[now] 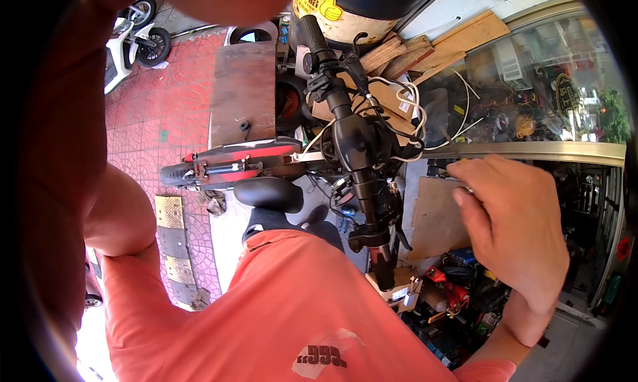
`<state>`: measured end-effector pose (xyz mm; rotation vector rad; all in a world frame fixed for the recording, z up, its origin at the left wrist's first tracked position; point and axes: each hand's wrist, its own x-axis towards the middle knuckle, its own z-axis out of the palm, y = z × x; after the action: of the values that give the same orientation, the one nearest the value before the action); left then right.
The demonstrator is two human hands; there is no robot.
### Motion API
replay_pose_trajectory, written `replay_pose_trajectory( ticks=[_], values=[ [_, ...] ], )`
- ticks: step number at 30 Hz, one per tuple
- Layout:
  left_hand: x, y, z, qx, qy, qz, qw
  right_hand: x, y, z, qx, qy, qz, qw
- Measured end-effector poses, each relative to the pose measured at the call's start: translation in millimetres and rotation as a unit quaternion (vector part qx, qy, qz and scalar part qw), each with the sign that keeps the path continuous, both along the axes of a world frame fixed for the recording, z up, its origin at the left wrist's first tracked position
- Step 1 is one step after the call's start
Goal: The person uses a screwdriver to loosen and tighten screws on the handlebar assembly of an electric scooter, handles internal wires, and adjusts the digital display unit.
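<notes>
My left hand (229, 0) is raised so close to the camera that only a large blurred part shows along the top. Its fingers are mostly cut off, and whether they hold anything is hidden. My right hand (508, 216) is lifted to the right of a black handlebar (352, 142), apart from it. Thumb and forefinger are pinched together, with a small bit of metal and a yellowish spot at their tips; I cannot make out what it is. The handlebar belongs to an electric bike with a black saddle (269, 194) and a red and black rear part (232, 166), in front of my body.
A brown board (243, 93) with a small dark part on it lies beyond the bike. Wood planks (425, 53) and a drum (352, 16) stand behind. Tools and parts (452, 295) are heaped at lower right, near a glass case (531, 83). Left is red paving (159, 109).
</notes>
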<state>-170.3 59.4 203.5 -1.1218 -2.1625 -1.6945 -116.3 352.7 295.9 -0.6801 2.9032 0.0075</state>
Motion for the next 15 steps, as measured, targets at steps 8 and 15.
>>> replay_pose_trajectory(
  ticks=[8, 15],
  values=[
    [-18.3, 13.4, 4.8, 0.087, -0.051, -0.056, 0.993, 115.6, 67.9, -64.8, -0.363, 0.082, -0.308, 0.875],
    [2.7, 79.0, -90.2, -0.053, -0.014, 0.118, 0.992, 120.8, 113.6, -130.8, -0.597, 0.116, -0.371, 0.702]
  ],
)
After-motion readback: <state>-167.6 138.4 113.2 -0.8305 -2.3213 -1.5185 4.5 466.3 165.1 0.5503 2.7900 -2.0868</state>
